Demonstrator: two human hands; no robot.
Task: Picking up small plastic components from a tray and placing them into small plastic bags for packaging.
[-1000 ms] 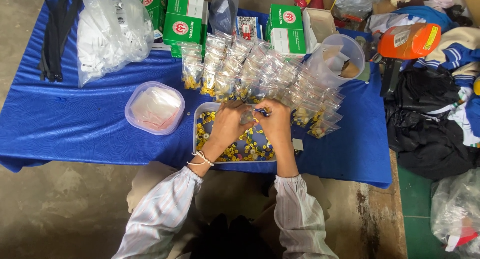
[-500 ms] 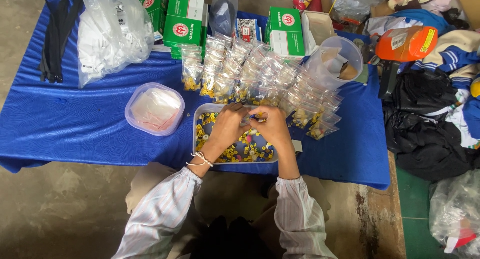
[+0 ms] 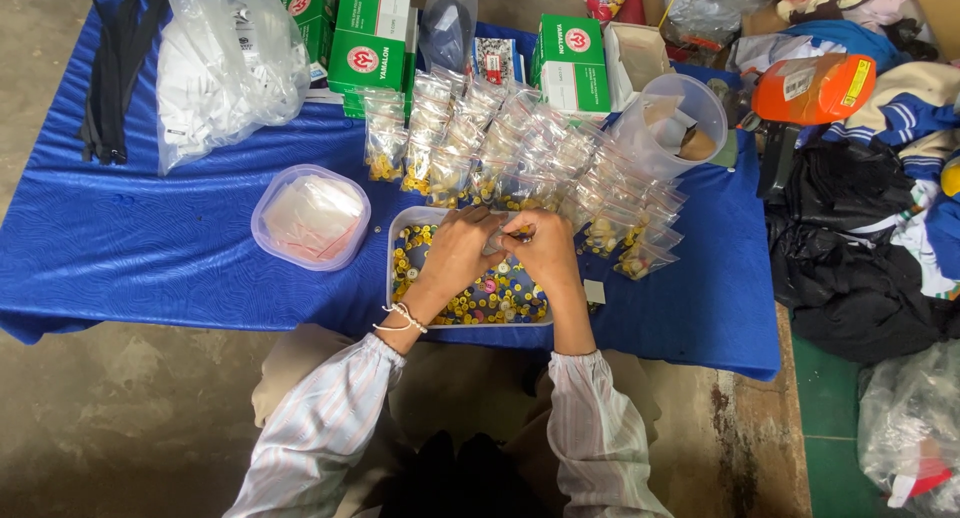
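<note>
Both my hands meet over a clear rectangular tray [image 3: 394,278] full of small yellow and coloured buttons. My left hand [image 3: 457,253] and my right hand [image 3: 540,253] pinch a small clear plastic bag [image 3: 505,236] between their fingertips. What is inside the bag is hidden by my fingers. Rows of small filled clear bags [image 3: 500,148] lie just beyond the tray on the blue cloth [image 3: 120,248].
A round clear tub [image 3: 311,218] of empty bags sits left of the tray. Green boxes [image 3: 372,38], a large bag of white pieces [image 3: 225,63], black zippers [image 3: 110,68] and a clear jug [image 3: 672,126] stand at the back. Clothes pile up at right.
My hands have stayed together over the tray, with only small finger movement on the little bag.
</note>
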